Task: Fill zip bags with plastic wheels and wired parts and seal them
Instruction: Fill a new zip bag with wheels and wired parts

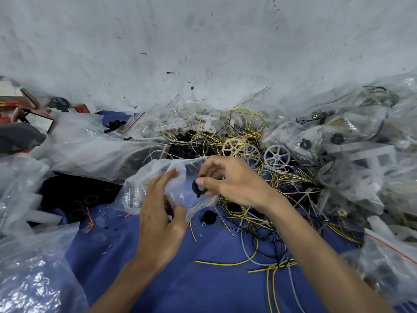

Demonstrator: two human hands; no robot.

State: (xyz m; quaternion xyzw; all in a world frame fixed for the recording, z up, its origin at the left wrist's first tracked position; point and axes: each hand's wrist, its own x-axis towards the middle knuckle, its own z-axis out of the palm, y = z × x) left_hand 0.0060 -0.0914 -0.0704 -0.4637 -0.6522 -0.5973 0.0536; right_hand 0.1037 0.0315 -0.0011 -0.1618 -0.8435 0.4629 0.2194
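A clear zip bag (pixel 144 188) with a red seal line lies crumpled in the middle of the blue table. My left hand (pixel 160 213) grips its mouth between thumb and fingers. My right hand (pixel 230 181) pinches a small black round part (pixel 198 188) right at the bag's opening. Another black round part (pixel 208 216) lies on the cloth just below. White spoked plastic wheels (pixel 276 155) sit behind my right hand among tangled yellow, black and white wires (pixel 239 132).
Filled clear bags (pixel 352 141) are piled along the right side. Large plastic bags (pixel 33 263) crowd the left, with black rings (pixel 90 199) beside them. Loose wires (pixel 270 265) lie on the blue cloth (pixel 158 279) near my right forearm. A white wall stands behind.
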